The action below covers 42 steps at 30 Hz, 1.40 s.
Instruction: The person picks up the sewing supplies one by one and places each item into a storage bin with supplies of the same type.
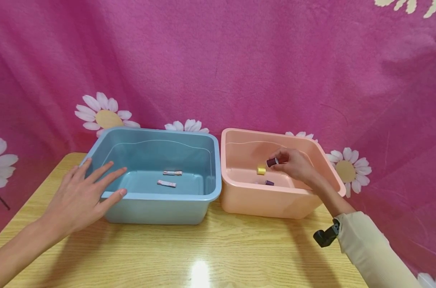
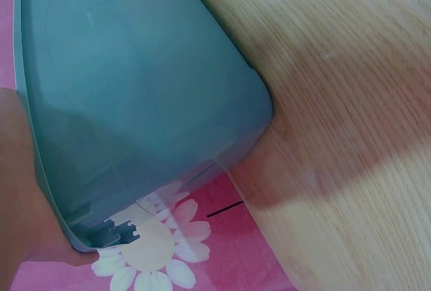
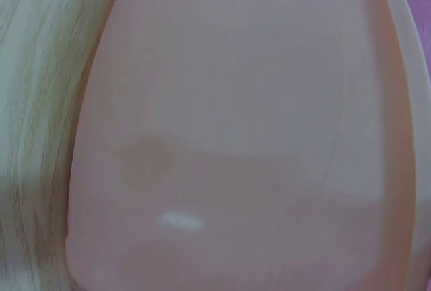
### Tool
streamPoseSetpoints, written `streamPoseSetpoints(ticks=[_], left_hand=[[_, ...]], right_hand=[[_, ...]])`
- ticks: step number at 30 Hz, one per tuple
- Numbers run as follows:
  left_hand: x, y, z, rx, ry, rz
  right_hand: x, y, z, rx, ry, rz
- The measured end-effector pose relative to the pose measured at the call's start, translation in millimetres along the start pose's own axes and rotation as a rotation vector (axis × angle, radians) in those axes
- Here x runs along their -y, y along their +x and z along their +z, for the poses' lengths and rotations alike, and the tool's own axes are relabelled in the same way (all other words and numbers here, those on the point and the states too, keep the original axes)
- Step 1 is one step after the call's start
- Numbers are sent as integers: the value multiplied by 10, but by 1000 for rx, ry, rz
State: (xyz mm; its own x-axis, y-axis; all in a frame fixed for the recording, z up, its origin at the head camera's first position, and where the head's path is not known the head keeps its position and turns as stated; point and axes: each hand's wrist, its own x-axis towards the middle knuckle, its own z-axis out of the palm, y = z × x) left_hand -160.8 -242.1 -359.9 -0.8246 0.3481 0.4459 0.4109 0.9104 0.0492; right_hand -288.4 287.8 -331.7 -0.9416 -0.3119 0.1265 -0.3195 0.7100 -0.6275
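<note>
Over the pink bin (image 1: pixel 268 202), my right hand (image 1: pixel 295 163) pinches a dark maroon thread spool (image 1: pixel 272 162) between thumb and fingers. Beneath it on the bin's floor lie a yellow thread spool (image 1: pixel 261 171) and another dark spool (image 1: pixel 269 183). My left hand (image 1: pixel 80 196) rests with spread, straight fingers at the left rim of the blue bin (image 1: pixel 156 210); in the left wrist view part of this hand (image 2: pixel 20 197) shows by the rim. Two small folded pale strips, perhaps measuring tapes (image 1: pixel 172 173), lie apart inside the blue bin. The right wrist view shows only the pink bin's outer wall (image 3: pixel 229 102).
Both bins stand side by side on a wooden table (image 1: pixel 160 252), the blue one at left. A magenta cloth (image 1: pixel 218 64) with white daisies hangs behind them. A small black device (image 1: pixel 325 237) is strapped at the right wrist, by the pale sleeve (image 1: pixel 369 248).
</note>
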Motion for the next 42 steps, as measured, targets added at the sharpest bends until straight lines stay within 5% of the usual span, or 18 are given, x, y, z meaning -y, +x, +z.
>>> streamPoseSetpoints(ticks=[42], left_hand=[[7, 16, -22, 17, 12, -2]], right_hand=[[-164, 269, 100, 265, -169, -61]])
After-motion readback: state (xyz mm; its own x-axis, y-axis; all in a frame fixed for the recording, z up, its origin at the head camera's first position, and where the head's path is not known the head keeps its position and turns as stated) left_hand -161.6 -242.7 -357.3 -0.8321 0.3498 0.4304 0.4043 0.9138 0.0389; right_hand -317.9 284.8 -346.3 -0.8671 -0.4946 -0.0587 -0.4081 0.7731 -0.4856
